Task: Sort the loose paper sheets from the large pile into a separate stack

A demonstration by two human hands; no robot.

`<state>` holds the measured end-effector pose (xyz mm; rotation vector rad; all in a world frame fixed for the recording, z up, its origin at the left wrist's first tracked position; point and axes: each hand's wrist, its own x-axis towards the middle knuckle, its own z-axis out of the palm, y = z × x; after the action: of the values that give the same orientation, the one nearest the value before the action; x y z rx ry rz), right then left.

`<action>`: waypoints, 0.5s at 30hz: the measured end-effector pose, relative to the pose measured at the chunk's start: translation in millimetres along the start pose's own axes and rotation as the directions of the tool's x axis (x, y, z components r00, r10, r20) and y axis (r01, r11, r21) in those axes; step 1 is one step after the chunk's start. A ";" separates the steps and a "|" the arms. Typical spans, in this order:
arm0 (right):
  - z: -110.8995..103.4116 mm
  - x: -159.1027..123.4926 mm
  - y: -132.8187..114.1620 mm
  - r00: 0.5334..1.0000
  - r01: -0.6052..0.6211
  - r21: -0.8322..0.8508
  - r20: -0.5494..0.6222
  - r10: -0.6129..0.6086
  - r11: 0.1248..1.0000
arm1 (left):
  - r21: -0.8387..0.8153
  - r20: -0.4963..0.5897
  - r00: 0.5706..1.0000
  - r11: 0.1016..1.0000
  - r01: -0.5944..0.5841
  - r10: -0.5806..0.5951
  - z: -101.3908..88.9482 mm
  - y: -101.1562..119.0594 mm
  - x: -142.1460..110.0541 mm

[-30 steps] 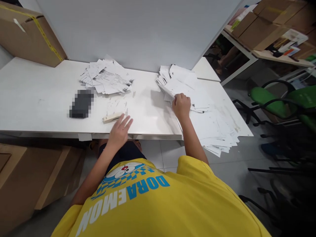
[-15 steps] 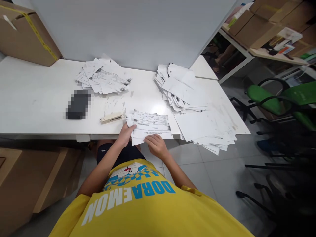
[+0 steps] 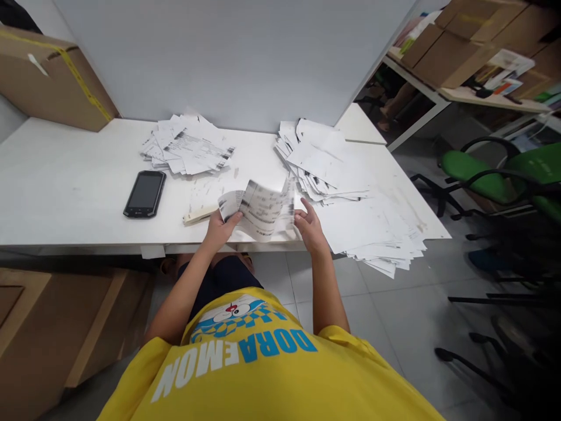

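My left hand and my right hand both grip a printed paper sheet, lifted and bowed above the front edge of the white table. The left hand pinches its left edge, the right hand its right edge. Just left of the sheet lies a cream stapler, partly hidden by the paper. A large loose stack of white papers spreads to the right of my right hand. A smaller pile of printed papers lies at the back.
A black phone lies on the table to the left. A cardboard box stands at the far left corner, a grey partition behind. Green chairs and shelves with boxes are at the right. Wooden boards sit under the table.
The sheet, flat at the table's front edge before, is now raised and curved between both hands. My right hand moved up and right to its right edge.
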<state>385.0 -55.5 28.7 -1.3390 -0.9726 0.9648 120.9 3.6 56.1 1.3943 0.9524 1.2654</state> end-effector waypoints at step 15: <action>24.9 -4.8 9.2 0.983 0.185 0.057 -0.014 -0.185 0.981 | 0.113 0.028 0.996 0.989 -0.091 0.088 -6.8 -23.1 -6.9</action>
<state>359.9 -52.2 19.4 -1.1805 -1.0349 0.8385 114.6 2.8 31.8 1.5522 0.9683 1.2753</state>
